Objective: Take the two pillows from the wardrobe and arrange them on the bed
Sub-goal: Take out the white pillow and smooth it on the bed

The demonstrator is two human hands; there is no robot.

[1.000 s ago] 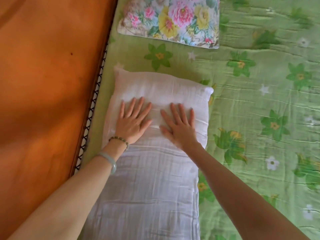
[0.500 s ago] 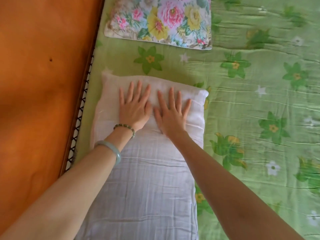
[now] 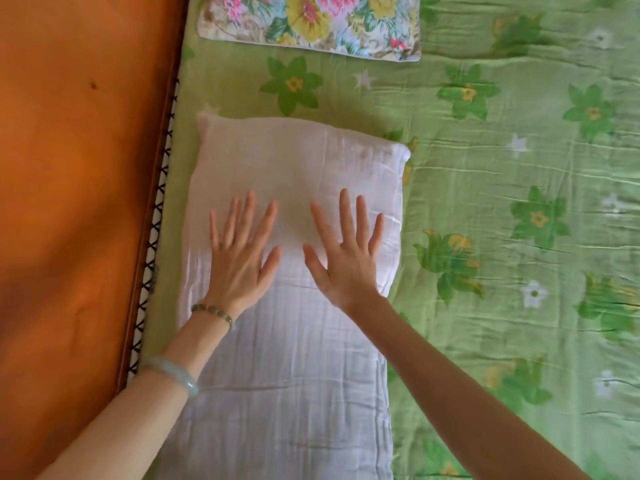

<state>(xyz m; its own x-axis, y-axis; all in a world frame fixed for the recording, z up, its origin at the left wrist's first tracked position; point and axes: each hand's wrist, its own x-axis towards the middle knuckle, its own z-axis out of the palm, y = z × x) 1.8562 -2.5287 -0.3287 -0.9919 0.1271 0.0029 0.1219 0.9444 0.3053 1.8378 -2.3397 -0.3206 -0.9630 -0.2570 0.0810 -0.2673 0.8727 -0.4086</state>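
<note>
Far left: orange wooden headboard (image 3: 79, 202), with a dark cross-stitched mattress edge (image 3: 157, 216) running alongside it.

White pillow (image 3: 294, 358) — lies flat on the bed, lengthwise toward the camera, its long left edge near the mattress edge and its far short end well short of the floral pillow (image 3: 311, 26). The floral one sits at the top of view, on the green flowered bedsheet (image 3: 519, 168), with a strip of sheet between the two. So both pillows are on the bed; what is left looks like smoothing and squaring up.

Left hand (image 3: 239, 258) rests palm down on the white pillow, fingers (image 3: 249, 216) spread wide, gripping nothing. Beaded bracelet (image 3: 213, 311) at the wrist, pale green bangle (image 3: 173, 372) further up the forearm.

Right hand (image 3: 343, 261) just beside it, also flat — fingers (image 3: 346, 220) splayed, nothing held. The two hands are apart, not touching.

Handling, as a judgement: the cover is thin and finely creased, probably gauze-like cotton; the filling likely soft and light, giving under the palms. Not slippery, not fragile. Flat palms suit smoothing; to shift it, pinch the two far corners or take the long edges, since a hold in the middle would only bunch the cloth.
</note>
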